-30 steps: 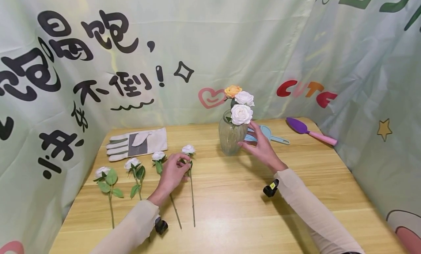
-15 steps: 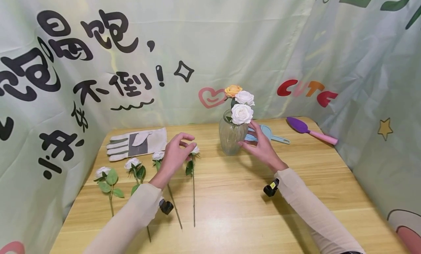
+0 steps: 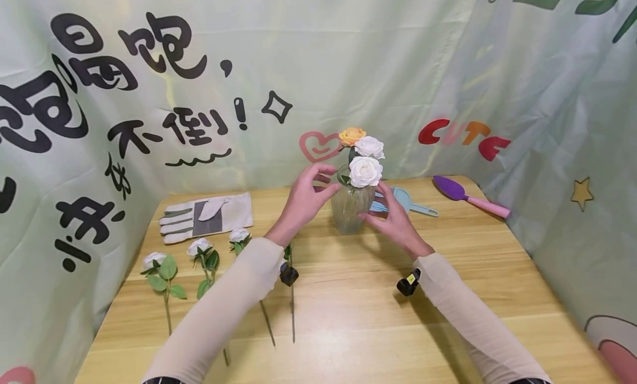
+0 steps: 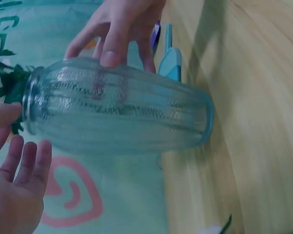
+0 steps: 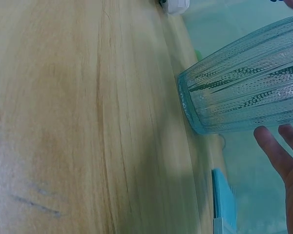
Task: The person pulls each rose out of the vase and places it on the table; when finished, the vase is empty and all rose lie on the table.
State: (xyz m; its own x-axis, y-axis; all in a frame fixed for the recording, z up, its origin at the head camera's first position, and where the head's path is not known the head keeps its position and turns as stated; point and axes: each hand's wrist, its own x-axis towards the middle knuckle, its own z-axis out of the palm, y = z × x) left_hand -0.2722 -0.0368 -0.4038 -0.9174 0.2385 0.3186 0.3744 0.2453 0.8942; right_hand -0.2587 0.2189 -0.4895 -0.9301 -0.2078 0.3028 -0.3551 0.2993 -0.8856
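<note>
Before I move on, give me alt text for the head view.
A glass vase holding an orange rose and two white ones stands on a table, a person's left hand near its rim, right hand at its side. Loose white roses and a glove lie left, a purple trowel right.

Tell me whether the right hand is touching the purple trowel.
Apart: in the head view, bare tabletop shows between the right hand and the purple trowel.
</note>
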